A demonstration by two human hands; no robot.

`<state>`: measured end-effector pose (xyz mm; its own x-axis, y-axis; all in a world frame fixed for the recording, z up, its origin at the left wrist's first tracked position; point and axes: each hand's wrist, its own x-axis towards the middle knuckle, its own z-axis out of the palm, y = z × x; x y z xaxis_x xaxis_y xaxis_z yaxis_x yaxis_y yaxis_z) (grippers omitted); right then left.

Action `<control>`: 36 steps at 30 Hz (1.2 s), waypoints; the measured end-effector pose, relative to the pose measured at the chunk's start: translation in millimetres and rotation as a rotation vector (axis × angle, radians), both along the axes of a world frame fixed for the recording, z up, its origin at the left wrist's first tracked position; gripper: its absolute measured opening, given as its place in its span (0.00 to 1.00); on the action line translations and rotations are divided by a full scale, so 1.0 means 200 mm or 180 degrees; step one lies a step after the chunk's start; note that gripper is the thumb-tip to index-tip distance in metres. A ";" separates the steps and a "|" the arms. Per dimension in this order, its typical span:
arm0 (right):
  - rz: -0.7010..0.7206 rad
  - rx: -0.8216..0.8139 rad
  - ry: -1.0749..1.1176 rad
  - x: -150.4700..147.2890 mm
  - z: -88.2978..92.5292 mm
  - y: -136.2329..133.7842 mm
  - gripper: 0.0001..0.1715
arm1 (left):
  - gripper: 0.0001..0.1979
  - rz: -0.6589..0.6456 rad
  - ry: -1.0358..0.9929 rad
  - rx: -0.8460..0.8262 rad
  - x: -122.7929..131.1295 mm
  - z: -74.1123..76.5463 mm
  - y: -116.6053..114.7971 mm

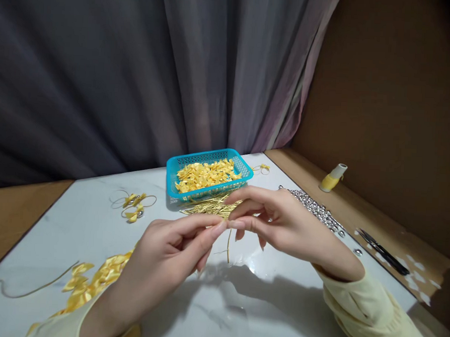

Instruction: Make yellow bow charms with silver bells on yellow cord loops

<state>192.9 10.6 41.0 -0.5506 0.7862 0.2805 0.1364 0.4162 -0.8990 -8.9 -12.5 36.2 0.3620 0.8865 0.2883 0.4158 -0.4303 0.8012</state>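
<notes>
Two hands at mid-frame, fingertips meeting. Left hand (180,246): grip closed to a thumb-and-forefinger pinch. Right hand (271,217): pinched too, just touching it, the other fingers bent loosely. Gold wire (228,248) hangs below the meeting point; I take it that both grips share its upper end, though my fingertips hide that part. No petal or bead shows on the hanging length, so I judge this piece to be at an early stage.

Beyond my knuckles, centre of frame: loose gold wires (208,205) in a heap before a blue basket (170,178) of yellow petals (205,176). Plenty of stock left, by the look of it.

Left of centre: a cluster of wire loops (132,215) with petals and beads attached; these look made up. One more looped piece (262,168) lies by the basket's right end. Exact count unclear.

Lower left: yellow ribbon pieces (97,279) in a pile, partly behind my forearm. Right of frame: many silver beads (316,207), loose on the bench (84,217); past them, black-handled snips (383,251) and a spool of yellow thread (332,178).

Writing: dark marks near the basket's lower left corner, possibly letters, too small to read. No brand or label legible anywhere.
</notes>
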 end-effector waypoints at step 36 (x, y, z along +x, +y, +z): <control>-0.0332 0.1383 -0.0905 -0.02 -0.03 0.01 0.10 | 0.07 0.0783 0.0766 0.1372 0.01 -0.09 -0.01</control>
